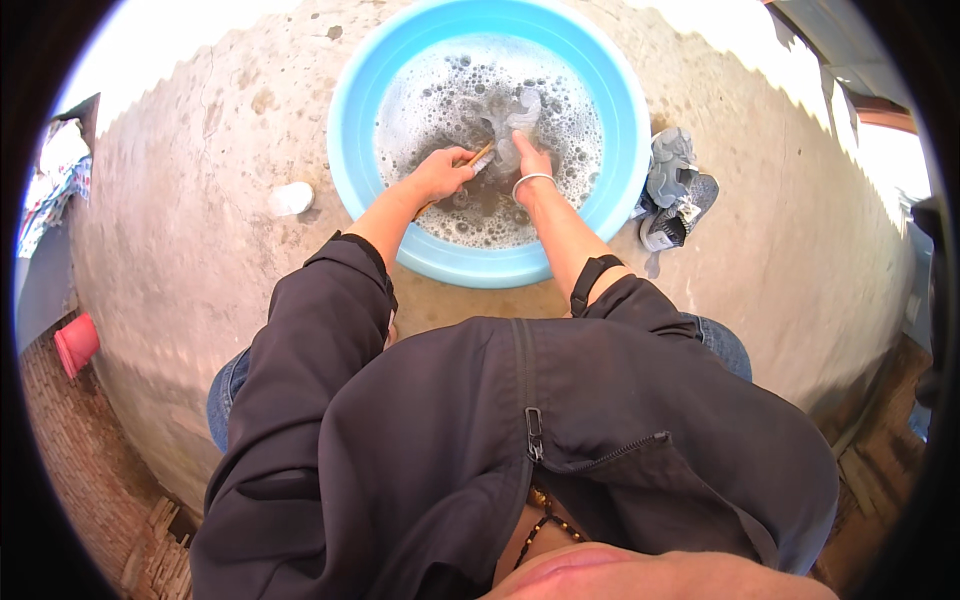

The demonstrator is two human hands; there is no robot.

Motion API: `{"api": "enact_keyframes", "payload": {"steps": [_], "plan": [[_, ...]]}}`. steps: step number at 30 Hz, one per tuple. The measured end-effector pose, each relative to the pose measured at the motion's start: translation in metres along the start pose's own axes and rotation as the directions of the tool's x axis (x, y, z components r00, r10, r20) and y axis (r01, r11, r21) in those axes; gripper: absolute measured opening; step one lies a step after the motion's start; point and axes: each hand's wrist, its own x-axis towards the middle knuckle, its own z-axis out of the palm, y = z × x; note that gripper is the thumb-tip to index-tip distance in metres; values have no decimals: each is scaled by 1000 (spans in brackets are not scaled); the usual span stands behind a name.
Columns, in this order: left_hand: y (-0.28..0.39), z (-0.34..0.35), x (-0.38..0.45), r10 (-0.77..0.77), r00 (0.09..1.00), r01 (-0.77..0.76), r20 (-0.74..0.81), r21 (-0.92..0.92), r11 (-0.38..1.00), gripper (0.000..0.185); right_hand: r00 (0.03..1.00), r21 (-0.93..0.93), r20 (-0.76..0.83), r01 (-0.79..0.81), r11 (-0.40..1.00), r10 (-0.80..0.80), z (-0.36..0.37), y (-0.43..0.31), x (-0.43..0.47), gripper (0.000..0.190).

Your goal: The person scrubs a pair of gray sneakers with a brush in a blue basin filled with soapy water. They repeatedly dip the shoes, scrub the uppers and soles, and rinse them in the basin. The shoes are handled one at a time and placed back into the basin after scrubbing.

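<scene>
A round light-blue plastic basin (489,271) stands before me on the ground, holding murky, foamy water (450,90). Inside its rim, my left hand (441,175) grips a scrubbing brush (480,159) with a wooden back and pale bristles. My right hand (532,161), a silvery bangle on its wrist, holds a wet, pale grey item (523,111) partly under the suds. It may be a shoe, but the water hides most of its shape. The brush is close beside this item; whether they touch, I cannot tell.
Grey sneakers (670,180) lie against each other on the concrete floor (225,247), right of the basin. To its left is a small white container (291,199). A red bucket (76,343) sits at the far left, near brick paving (71,427).
</scene>
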Motion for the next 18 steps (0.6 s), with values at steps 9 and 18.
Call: {"api": "enact_keyframes", "payload": {"steps": [9,18], "plan": [[9,28,25,-33,999,33,-7,136,990,42,933,-18,265,-247,969,243,-35,-8,-5,38],[-1,25,-21,-144,989,144,-24,34,989,56,979,-40,139,-145,989,149,-15,-27,-14,53]]}}
